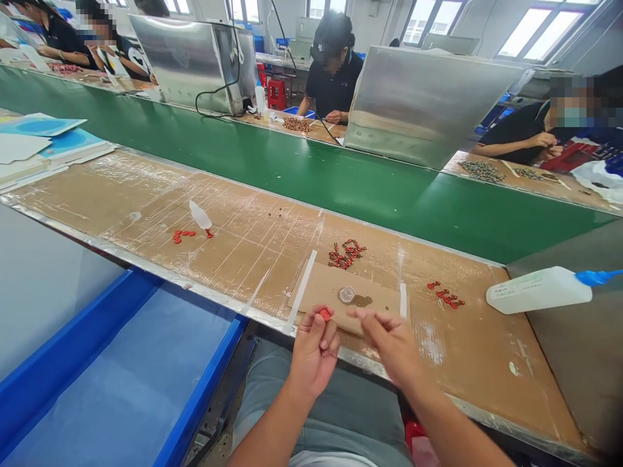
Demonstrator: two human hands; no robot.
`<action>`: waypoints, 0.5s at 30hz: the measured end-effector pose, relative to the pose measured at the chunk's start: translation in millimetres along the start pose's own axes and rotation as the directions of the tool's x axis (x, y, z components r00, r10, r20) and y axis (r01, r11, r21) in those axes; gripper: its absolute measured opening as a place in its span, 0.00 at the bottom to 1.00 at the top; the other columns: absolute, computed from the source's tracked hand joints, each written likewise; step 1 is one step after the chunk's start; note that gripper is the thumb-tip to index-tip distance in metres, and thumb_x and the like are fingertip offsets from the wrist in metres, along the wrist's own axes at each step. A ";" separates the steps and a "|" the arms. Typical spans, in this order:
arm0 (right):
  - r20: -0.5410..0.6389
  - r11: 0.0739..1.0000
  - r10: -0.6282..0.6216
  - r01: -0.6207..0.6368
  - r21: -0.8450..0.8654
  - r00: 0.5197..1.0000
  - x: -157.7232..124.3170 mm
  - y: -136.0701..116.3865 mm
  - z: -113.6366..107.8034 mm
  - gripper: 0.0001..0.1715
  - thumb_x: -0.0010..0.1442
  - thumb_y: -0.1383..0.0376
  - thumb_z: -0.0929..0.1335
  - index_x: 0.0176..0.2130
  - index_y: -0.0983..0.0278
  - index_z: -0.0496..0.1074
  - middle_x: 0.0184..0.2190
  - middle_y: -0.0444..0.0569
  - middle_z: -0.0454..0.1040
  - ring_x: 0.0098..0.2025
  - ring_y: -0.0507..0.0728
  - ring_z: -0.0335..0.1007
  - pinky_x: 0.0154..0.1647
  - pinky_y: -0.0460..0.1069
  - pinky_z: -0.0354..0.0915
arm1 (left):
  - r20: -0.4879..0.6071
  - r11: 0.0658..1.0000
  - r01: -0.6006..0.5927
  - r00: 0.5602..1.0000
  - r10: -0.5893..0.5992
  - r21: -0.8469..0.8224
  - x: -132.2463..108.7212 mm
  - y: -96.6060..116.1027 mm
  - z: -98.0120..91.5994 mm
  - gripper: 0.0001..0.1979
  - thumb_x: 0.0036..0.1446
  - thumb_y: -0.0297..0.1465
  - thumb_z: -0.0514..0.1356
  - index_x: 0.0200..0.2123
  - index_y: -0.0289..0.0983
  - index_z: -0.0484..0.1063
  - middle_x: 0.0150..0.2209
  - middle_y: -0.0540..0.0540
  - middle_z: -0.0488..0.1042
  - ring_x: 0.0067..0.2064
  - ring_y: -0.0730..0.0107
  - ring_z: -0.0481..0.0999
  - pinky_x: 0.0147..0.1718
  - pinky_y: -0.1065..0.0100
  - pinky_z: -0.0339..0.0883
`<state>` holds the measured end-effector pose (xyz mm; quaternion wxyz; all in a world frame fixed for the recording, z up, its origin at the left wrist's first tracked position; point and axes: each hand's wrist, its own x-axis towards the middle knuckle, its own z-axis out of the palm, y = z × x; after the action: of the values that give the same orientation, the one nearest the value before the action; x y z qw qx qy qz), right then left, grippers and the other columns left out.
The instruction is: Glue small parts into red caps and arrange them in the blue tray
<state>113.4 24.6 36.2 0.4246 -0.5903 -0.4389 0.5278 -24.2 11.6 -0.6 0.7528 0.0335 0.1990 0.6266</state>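
Note:
My left hand (315, 353) is closed, pinching a small red round piece (325, 314) between thumb and fingertips, above the table's near edge. To its right, my right hand (393, 344) has its thumb and fingers pressed together; whatever is in them is too small to make out. The two hands are apart. Just beyond them a small clear cup (346, 295) stands on a cardboard sheet (316, 285), beside a dark wet-looking stain. Past the sheet lies a heap of small red-and-dark pieces (346, 253). Several similar red pieces (446, 295) form a row on the right.
A white bottle with a blue tip (540, 290) lies at the right. Leftward are a white pointed nozzle (199, 215) and several red discs (178, 236). A green belt (272, 159) runs behind the table; people work beyond it. A blue bin (141, 383) is at lower left.

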 end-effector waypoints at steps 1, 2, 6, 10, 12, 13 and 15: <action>-0.030 0.979 -0.120 0.114 -0.169 0.992 21.5 -7.2 -6.7 0.24 0.54 0.44 0.70 0.32 0.63 0.78 0.17 0.40 0.56 0.21 0.48 0.46 0.22 0.47 0.47 | -0.021 0.999 0.008 1.000 -0.009 -0.034 2.5 5.2 0.1 0.10 0.52 0.32 0.69 0.39 0.38 0.78 0.36 0.50 0.76 0.21 0.89 0.57 0.16 0.84 0.53; -0.036 0.922 -0.247 0.224 -0.316 0.968 45.5 -14.5 -12.3 0.25 0.55 0.45 0.70 0.35 0.63 0.79 0.19 0.42 0.62 0.22 0.49 0.52 0.24 0.47 0.51 | -0.043 0.998 0.014 0.999 -0.017 -0.061 4.9 9.9 -0.4 0.11 0.52 0.32 0.70 0.39 0.37 0.78 0.36 0.50 0.76 0.22 0.89 0.60 0.16 0.85 0.54; 0.077 0.590 -0.323 0.264 -0.763 0.943 144.3 -34.4 -16.6 0.23 0.61 0.49 0.64 0.38 0.63 0.79 0.23 0.46 0.72 0.25 0.52 0.63 0.27 0.48 0.55 | -0.155 0.995 0.018 0.987 -0.034 -0.101 13.3 21.0 -8.2 0.13 0.49 0.31 0.71 0.40 0.37 0.77 0.36 0.49 0.76 0.30 0.84 0.72 0.21 0.86 0.64; 0.117 0.408 -0.211 0.196 -0.892 0.971 203.6 -34.7 -2.5 0.21 0.60 0.52 0.66 0.28 0.63 0.78 0.21 0.49 0.73 0.24 0.54 0.66 0.27 0.48 0.56 | -0.236 0.998 0.000 0.972 -0.016 -0.068 20.0 22.9 -17.5 0.12 0.50 0.28 0.71 0.39 0.36 0.78 0.37 0.47 0.78 0.34 0.80 0.78 0.30 0.83 0.73; 0.122 0.388 -0.188 0.187 -0.903 0.975 217.1 -31.7 2.8 0.17 0.58 0.54 0.69 0.27 0.63 0.78 0.22 0.50 0.75 0.25 0.56 0.68 0.28 0.49 0.57 | -0.256 0.999 -0.010 0.967 -0.003 -0.049 23.0 24.2 -19.7 0.11 0.50 0.27 0.70 0.39 0.35 0.78 0.38 0.46 0.79 0.35 0.79 0.79 0.34 0.81 0.75; 0.127 0.378 -0.176 0.186 -0.907 0.976 221.5 -30.3 4.3 0.14 0.57 0.56 0.70 0.28 0.63 0.78 0.23 0.51 0.76 0.26 0.56 0.69 0.28 0.49 0.57 | -0.263 0.999 -0.015 0.965 0.003 -0.043 24.2 25.1 -20.0 0.10 0.51 0.26 0.70 0.38 0.34 0.78 0.38 0.45 0.79 0.35 0.79 0.79 0.35 0.81 0.75; 0.143 0.370 -0.157 0.192 -0.909 0.977 227.8 -28.8 5.5 0.09 0.56 0.60 0.72 0.30 0.62 0.79 0.25 0.52 0.78 0.27 0.57 0.70 0.29 0.49 0.59 | -0.267 0.999 -0.024 0.964 0.013 -0.036 26.4 27.4 -19.6 0.09 0.51 0.25 0.69 0.38 0.33 0.79 0.39 0.44 0.80 0.36 0.78 0.80 0.37 0.81 0.75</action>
<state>119.0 252.3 6.5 0.0747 -0.6678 -0.7232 0.1593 -52.8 38.7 -17.2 0.7138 -0.0639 0.2857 0.6362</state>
